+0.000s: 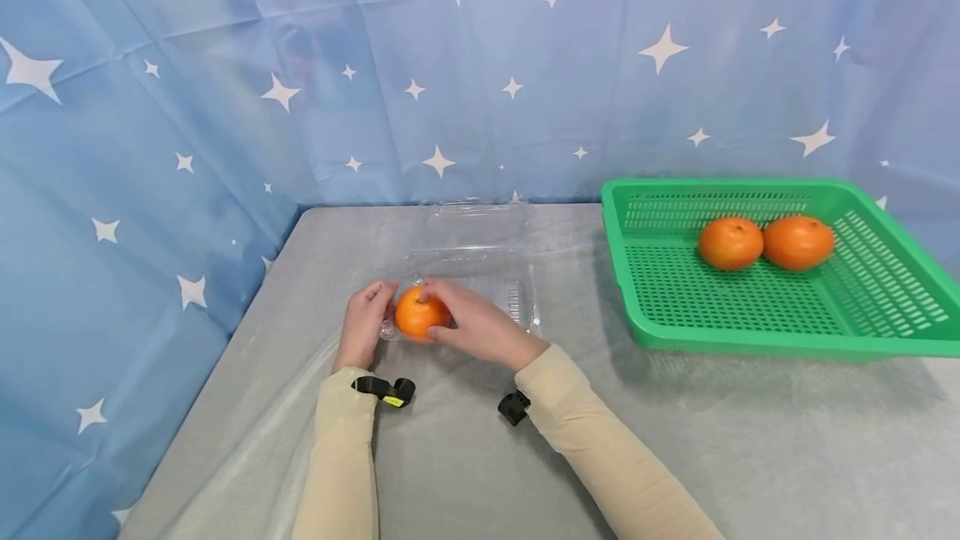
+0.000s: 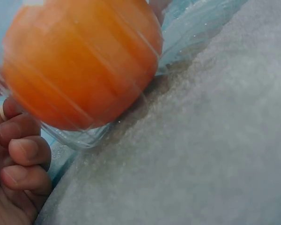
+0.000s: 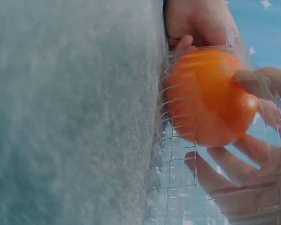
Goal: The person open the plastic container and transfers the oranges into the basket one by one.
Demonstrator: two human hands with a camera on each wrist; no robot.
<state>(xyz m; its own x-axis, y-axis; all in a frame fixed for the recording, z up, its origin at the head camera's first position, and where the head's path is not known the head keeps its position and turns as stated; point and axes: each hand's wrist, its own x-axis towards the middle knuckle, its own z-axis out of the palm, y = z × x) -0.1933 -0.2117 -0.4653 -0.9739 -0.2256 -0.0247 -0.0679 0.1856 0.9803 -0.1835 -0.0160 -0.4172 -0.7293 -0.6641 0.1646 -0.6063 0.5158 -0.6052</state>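
An orange (image 1: pixel 414 317) sits in the front left corner of a clear plastic clamshell box (image 1: pixel 517 298), whose lid (image 1: pixel 476 227) is folded back toward the curtain. My right hand (image 1: pixel 483 325) reaches over the box and holds the orange, thumb in front and fingers across its top. At the box's left side, my left hand (image 1: pixel 362 325) grips the wall with curled fingers. Through the clear ribbed wall, the orange (image 2: pixel 84 65) shows large in the left wrist view. The right wrist view has the right fingers (image 3: pixel 213 171) spread behind the plastic around the orange.
To the right, a green plastic basket (image 1: pixel 633 307) holds two more oranges (image 1: pixel 731 243) side by side. A grey cloth (image 1: pixel 450 457) covers the table. Behind and to the left hangs a blue curtain (image 1: pixel 465 57) with white stars.
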